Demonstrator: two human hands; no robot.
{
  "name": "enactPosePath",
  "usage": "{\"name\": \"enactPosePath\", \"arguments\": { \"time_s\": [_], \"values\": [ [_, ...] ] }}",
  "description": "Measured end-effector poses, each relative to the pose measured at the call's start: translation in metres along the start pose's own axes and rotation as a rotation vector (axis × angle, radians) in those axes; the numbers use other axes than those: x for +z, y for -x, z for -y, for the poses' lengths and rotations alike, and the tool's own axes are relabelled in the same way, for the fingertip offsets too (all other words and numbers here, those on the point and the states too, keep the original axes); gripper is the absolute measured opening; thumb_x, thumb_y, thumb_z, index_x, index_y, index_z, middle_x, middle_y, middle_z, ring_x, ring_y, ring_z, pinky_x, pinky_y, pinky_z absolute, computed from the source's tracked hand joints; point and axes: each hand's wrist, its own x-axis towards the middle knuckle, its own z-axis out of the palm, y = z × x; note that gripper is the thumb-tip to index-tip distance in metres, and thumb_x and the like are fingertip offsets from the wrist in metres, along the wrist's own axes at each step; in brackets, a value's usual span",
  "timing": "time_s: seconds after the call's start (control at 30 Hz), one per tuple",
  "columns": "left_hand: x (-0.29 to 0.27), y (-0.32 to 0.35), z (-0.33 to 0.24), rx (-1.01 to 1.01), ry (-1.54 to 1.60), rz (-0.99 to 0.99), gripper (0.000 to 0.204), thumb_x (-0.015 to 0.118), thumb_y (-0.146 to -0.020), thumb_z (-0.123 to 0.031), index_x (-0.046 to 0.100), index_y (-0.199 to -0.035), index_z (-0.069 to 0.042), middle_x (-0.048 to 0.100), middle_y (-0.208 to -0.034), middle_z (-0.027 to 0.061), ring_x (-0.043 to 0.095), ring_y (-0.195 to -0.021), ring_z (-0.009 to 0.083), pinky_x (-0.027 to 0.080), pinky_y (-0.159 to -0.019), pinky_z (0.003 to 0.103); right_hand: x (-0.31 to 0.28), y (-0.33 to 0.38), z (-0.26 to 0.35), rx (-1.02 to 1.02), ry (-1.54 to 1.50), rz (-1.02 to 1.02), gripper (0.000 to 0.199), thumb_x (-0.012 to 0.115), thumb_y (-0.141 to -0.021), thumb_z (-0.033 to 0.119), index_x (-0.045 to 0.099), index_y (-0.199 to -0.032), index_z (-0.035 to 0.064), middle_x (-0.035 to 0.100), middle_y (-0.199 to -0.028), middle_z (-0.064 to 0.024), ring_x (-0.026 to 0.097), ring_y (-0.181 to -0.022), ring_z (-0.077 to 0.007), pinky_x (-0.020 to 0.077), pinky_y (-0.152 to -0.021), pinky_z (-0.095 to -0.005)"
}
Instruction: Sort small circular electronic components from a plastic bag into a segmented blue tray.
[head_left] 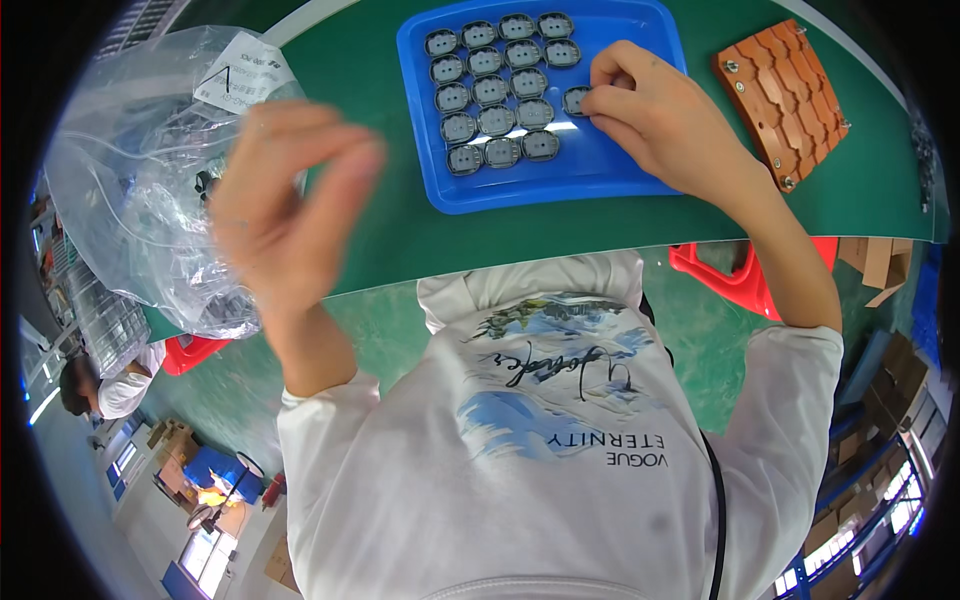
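Observation:
My right hand [645, 115] reaches over the blue tray [625, 165], its thumb and fingertips pinched on the edge of a small grey part [574, 101]. That part is a dark-rimmed, rounded piece. Several like it, such as this grey part [497, 121], lie in rows across the tray's left and middle. My left hand [290, 195] is raised between the tray and a clear plastic bag [130, 190]. Motion smears its curled fingers, and whether they hold anything does not show.
The bag, with a white label [247, 75], bulges over the left of the green table [385, 240]. An orange-brown fixture plate [785, 105] with wavy slots and metal studs lies right of the tray. Beyond the front edge are a red stool [745, 280] and cardboard box [880, 262].

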Motion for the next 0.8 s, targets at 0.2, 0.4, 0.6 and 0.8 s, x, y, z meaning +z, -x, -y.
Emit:
{"name": "enactPosePath", "arguments": {
  "time_s": [0.2, 0.4, 0.6, 0.8],
  "values": [
    [-0.088, 0.016, 0.031, -0.224, 0.091, -0.512, 0.014, 0.063, -0.093, -0.005, 0.074, -0.094, 0.003, 0.074, -0.093, 0.0170, 0.067, -0.086, 0.0174, 0.051, -0.079, 0.027, 0.005, -0.017, -0.003, -0.027, 0.016, 0.008, 0.013, 0.073, -0.083, 0.003, 0.068, -0.095, 0.0024, 0.054, -0.096, -0.0092, 0.060, -0.086, -0.0260, 0.0500, -0.073, -0.0365],
    [-0.078, 0.004, 0.052, -0.779, -0.645, 0.132, 0.026, 0.062, -0.093, -0.022, 0.073, -0.102, -0.001, 0.074, -0.092, 0.0162, 0.071, -0.093, 0.0321, 0.052, -0.083, 0.037, -0.002, -0.020, -0.011, 0.046, 0.014, 0.041, 0.014, 0.071, -0.084, 0.002, 0.067, -0.097, 0.0007, 0.055, -0.098, -0.0114, 0.061, -0.089, -0.0292, 0.0506, -0.076, -0.0373],
    [-0.100, 0.021, 0.117, -0.819, -0.622, 0.176, 0.060, 0.067, -0.088, -0.048, 0.064, -0.130, -0.006, 0.064, -0.119, 0.0332, 0.062, -0.111, 0.0492, 0.050, -0.097, 0.047, -0.012, -0.026, 0.003, 0.106, -0.043, -0.001, 0.016, 0.071, -0.085, 0.001, 0.065, -0.099, -0.0010, 0.056, -0.103, -0.0140, 0.061, -0.094, -0.0316, 0.0507, -0.082, -0.0371],
    [-0.076, 0.013, 0.151, -1.099, -0.714, 0.276, 0.096, 0.062, -0.084, -0.068, 0.029, -0.159, -0.017, 0.025, -0.157, 0.0357, 0.031, -0.139, 0.0606, 0.032, -0.112, 0.066, -0.044, -0.025, 0.043, 0.066, -0.090, -0.121, 0.018, 0.072, -0.082, -0.001, 0.066, -0.099, -0.0014, 0.058, -0.104, -0.0143, 0.062, -0.095, -0.0295, 0.0502, -0.082, -0.0356]
  ]
}}
